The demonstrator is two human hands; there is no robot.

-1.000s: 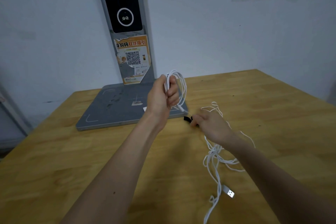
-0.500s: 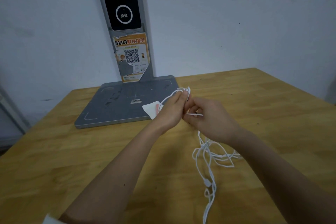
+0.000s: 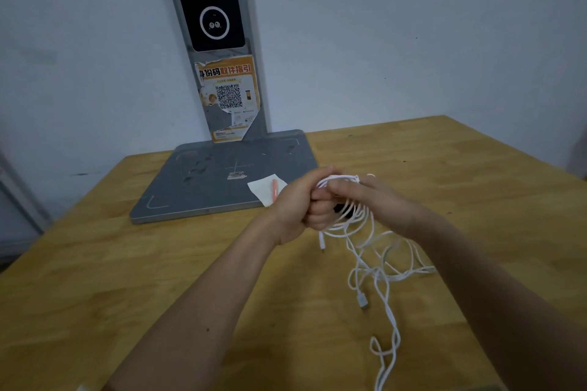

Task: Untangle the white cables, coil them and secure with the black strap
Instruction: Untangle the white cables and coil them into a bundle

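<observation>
My left hand is clenched around a small coil of white cable above the wooden table. My right hand touches the same coil from the right, fingers pinching the loops at the top. A short plug end hangs below the coil. More tangled white cable trails from the hands over the table toward the front, with a USB plug lying flat. A dark bit, possibly the black strap, shows between the hands behind the loops; most of it is hidden.
A grey scanner base plate with an upright post stands at the back of the table against the wall. A white paper slip with a pink pen-like item lies on the plate's near right corner.
Both hands have come together and dropped lower toward the table. The right hand left the black strap's spot and now grips the coil. The loose cable has shifted on the table.
</observation>
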